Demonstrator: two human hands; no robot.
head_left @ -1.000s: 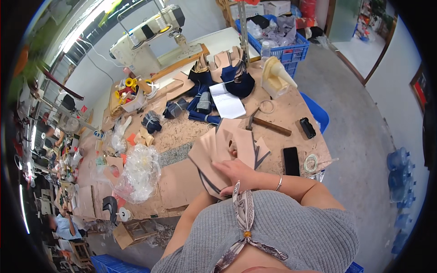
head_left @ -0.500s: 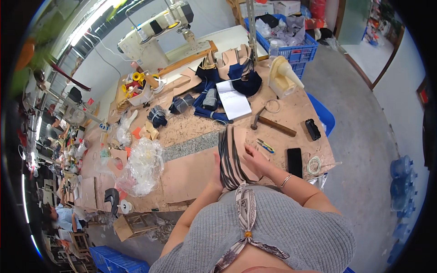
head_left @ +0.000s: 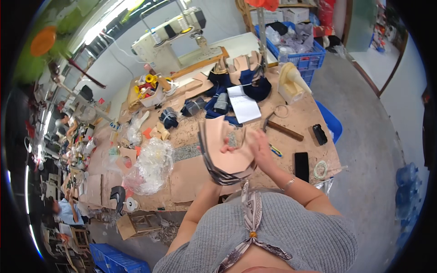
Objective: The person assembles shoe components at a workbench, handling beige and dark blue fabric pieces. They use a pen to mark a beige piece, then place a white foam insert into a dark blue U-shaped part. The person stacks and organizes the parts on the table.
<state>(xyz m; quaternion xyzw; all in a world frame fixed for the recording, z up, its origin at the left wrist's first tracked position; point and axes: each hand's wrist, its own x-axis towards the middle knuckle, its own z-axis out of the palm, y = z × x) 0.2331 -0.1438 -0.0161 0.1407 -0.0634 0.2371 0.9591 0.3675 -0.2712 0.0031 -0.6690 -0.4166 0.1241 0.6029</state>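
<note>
A stack of flat tan cut pieces (head_left: 230, 159) with dark edges, curved round a notch at the far side, is held up over the near edge of the workbench. Beneath and behind it is my left hand (head_left: 227, 147), mostly hidden; fingertips show in the notch, closed on the stack. My right hand (head_left: 260, 148) grips the right side, its fingers bent against the pieces. Just right of that hand lies a yellow-and-blue cutter (head_left: 276, 151). Farther off, a hammer (head_left: 285, 130) with a wooden handle rests on the bench.
A phone (head_left: 301, 166), a coil of cord (head_left: 320, 169) and a black case (head_left: 319, 134) lie at the right. Crumpled clear plastic (head_left: 152, 166) is at the left. Bundled dark pieces (head_left: 221, 103), an open notebook (head_left: 244, 104) and a sewing machine (head_left: 170, 43) stand farther back.
The stack has tipped from edge-on to showing its broad tan face, and has shifted left. My right hand has moved up along its right side. The view has shifted slightly.
</note>
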